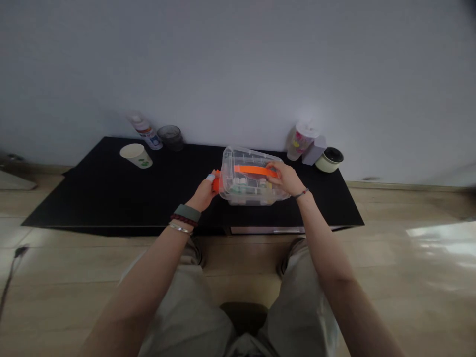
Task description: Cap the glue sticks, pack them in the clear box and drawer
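Here the clear box (249, 186) sits near the middle of the black surface (111, 198), its long axis running left to right, with the orange handle (255, 170) lying along the lid the same way. The left hand (204, 193) is closed on the orange latch (216, 182) at the left end, and the right hand (288, 179) grips the handle's right end. Small coloured things inside are too blurred to name, the right hand hides part of the box's right end, and the print on the cup (137, 155) and bottle (147, 131) cannot be read.
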Motion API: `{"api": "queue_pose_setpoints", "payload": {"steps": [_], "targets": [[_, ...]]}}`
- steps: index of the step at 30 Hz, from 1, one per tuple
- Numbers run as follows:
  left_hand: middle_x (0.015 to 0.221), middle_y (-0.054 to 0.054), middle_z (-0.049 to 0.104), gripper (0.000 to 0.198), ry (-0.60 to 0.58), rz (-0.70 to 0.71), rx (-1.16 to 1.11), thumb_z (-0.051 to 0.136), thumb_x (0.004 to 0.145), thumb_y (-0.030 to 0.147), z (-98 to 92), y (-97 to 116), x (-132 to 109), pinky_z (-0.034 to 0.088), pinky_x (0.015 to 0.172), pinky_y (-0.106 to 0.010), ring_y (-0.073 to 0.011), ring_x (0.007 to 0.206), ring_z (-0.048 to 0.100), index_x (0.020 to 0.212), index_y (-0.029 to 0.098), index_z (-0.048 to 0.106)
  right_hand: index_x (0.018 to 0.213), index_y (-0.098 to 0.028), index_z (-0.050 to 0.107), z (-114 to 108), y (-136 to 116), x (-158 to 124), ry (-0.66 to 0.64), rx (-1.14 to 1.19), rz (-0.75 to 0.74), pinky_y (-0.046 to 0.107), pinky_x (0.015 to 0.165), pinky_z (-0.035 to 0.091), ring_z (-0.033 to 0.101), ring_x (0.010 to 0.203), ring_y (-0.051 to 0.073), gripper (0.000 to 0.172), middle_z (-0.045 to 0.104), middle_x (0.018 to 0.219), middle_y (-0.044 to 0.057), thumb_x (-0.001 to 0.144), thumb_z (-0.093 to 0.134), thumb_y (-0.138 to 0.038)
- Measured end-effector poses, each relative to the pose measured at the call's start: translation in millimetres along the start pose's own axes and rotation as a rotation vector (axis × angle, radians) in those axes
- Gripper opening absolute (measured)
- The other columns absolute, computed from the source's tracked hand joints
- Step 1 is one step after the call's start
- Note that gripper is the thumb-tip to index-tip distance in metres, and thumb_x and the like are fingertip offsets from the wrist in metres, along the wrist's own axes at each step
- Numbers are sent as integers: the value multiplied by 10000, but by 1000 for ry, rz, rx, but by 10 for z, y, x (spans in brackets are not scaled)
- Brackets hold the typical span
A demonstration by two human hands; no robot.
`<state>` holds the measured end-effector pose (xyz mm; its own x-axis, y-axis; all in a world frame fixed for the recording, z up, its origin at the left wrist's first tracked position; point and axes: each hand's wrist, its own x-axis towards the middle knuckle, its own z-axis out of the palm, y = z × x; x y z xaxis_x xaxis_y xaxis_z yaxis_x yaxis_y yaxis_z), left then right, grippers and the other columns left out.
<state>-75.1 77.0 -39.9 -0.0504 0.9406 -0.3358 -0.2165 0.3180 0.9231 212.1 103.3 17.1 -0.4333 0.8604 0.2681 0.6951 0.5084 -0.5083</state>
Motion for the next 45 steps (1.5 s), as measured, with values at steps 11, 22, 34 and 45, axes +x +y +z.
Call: {"api": "queue_pose_setpoints", "payload": {"steps": [11,22,34,45], "targets": [[924,-62,724,510,49,1,1,598,800,665,10,-21,18,517,749,-317,-247,953,663,953,188,695,1093,-189,648,156,-150,19,-67,-200,-17,424,984,474,605,1086,252,224,672,1125,97,873,645,-231],[821,-46,706,437,22,97,126,703,702,517,-33,-20,52,539,753,-338,-232,836,652,937,148,712,1135,-219,653,229,-126,3,-42,-202,-34,473,1117,398,591,1170,260,234,671,1197,89,921,599,-296],[1575,-142,393,543,96,717,703,530,924,375,57,46,376,205,1237,-443,-274,1471,333,1421,160,513,1475,-185,466,289,55,-62,84,-217,195,598,1179,225,231,1499,349,713,377,1572,149,946,396,-658],[1620,-93,313,578,-24,576,779,445,967,347,8,-44,452,144,1257,-435,-257,1506,259,1520,184,401,1508,-81,413,340,117,-31,13,-155,200,535,1216,194,157,1523,332,894,313,1599,180,925,286,-748]]}}
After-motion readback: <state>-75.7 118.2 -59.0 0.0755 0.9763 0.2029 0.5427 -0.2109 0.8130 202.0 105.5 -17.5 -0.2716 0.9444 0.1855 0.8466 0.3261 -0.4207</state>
